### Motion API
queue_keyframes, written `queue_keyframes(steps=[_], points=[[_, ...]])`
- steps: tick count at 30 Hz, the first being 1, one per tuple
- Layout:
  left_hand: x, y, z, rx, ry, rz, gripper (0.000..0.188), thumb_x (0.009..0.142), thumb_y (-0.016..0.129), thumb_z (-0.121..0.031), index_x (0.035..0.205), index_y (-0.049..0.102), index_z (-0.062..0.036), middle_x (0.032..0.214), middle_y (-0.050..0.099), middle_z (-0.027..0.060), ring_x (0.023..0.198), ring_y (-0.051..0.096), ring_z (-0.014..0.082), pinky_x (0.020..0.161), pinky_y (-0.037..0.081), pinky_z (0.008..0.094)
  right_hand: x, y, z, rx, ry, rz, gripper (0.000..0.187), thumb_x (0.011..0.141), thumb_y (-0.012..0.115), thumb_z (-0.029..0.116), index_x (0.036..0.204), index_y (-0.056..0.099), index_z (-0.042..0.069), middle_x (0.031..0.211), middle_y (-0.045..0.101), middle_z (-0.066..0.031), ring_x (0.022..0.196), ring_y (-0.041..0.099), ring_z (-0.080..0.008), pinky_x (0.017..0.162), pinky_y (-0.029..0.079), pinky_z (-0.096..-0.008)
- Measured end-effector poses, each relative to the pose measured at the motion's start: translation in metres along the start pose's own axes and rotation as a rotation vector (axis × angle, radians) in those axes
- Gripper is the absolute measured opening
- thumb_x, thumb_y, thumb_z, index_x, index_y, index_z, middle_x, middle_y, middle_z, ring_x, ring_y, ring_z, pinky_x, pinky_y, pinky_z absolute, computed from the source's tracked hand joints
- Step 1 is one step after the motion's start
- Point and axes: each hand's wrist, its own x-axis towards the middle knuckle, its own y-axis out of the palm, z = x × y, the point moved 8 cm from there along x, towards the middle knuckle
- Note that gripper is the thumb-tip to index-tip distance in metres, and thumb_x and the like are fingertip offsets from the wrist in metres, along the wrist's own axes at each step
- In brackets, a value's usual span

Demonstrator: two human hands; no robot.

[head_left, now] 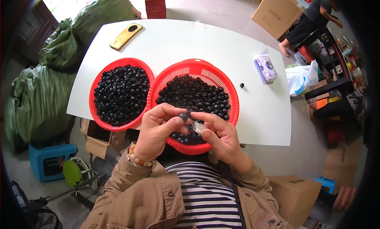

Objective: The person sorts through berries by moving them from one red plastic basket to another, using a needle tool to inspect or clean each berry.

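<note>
Over the near side of the red slotted basket [234, 95], my left hand [155, 130] pinches a small round black piece [183, 117] between thumb and fingers. Close beside it, my right hand [222, 137] has its thumb and index finger closed around a small crumpled, translucent plastic piece [197, 127]. Many black round pieces [194, 92], some with a visible hole, fill the basket below both hands. To its left stands a red basin [93, 106] heaped with similar black pieces [120, 95]. My palms partly hide the basket's near part.
The white table [174, 41] carries a gold phone [126, 37], a purple soft pack [265, 68] and one loose black piece [242, 85]. Green sacks [37, 102] and a blue stool [49, 159] stand left. A cardboard box [295, 197] sits near right; another person [310, 21] is far right.
</note>
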Motion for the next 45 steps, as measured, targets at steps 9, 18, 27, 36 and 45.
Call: queue_keyframes(steps=[9, 18, 27, 36, 45], points=[[0.001, 0.0, -0.003, 0.128, 0.062, -0.007, 0.019, 0.077, 0.062, -0.006, 0.092, 0.058, 0.0027, 0.08, 0.056, 0.0068, 0.066, 0.057, 0.0125, 0.059, 0.047, 0.0212, 0.003, 0.003, 0.016, -0.084, -0.164, -0.04, 0.03, 0.086, 0.049, 0.012, 0.113, 0.049, -0.003, 0.094, 0.06, -0.0124, 0.083, 0.058, -0.013, 0.072, 0.045, -0.0232], [0.0, 0.001, -0.004, 0.166, 0.087, -0.008, 0.019, 0.077, 0.062, -0.007, 0.092, 0.058, 0.0029, 0.081, 0.057, 0.0072, 0.066, 0.057, 0.0128, 0.059, 0.047, 0.0217, 0.002, 0.002, 0.016, -0.08, -0.191, -0.049, 0.032, 0.085, 0.053, 0.016, 0.111, 0.05, -0.002, 0.094, 0.06, -0.0124, 0.081, 0.058, -0.0126, 0.07, 0.046, -0.0231], [0.001, 0.003, -0.003, 0.132, 0.076, 0.053, 0.017, 0.079, 0.057, 0.0, 0.096, 0.058, 0.0029, 0.083, 0.058, 0.0067, 0.073, 0.059, 0.0122, 0.064, 0.049, 0.022, 0.002, 0.002, 0.014, -0.054, -0.163, -0.047, 0.032, 0.085, 0.053, 0.017, 0.111, 0.051, -0.002, 0.097, 0.06, -0.0117, 0.084, 0.058, -0.0123, 0.071, 0.045, -0.0227], [0.002, 0.003, -0.007, 0.292, 0.155, 0.007, 0.017, 0.079, 0.056, 0.001, 0.095, 0.059, 0.0028, 0.082, 0.057, 0.005, 0.072, 0.056, 0.0094, 0.064, 0.047, 0.02, 0.002, 0.0, 0.01, -0.089, -0.063, -0.132, 0.028, 0.085, 0.053, 0.015, 0.108, 0.053, -0.001, 0.09, 0.062, -0.0101, 0.078, 0.058, -0.0103, 0.068, 0.046, -0.0216], [0.001, 0.004, -0.006, 0.212, 0.176, -0.027, 0.016, 0.078, 0.06, -0.007, 0.091, 0.059, 0.002, 0.079, 0.055, 0.0027, 0.068, 0.051, 0.0071, 0.059, 0.042, 0.0181, 0.002, 0.001, 0.015, -0.046, -0.078, -0.102, 0.027, 0.085, 0.052, 0.014, 0.108, 0.053, -0.001, 0.091, 0.061, -0.0106, 0.079, 0.057, -0.0091, 0.068, 0.045, -0.0211]])
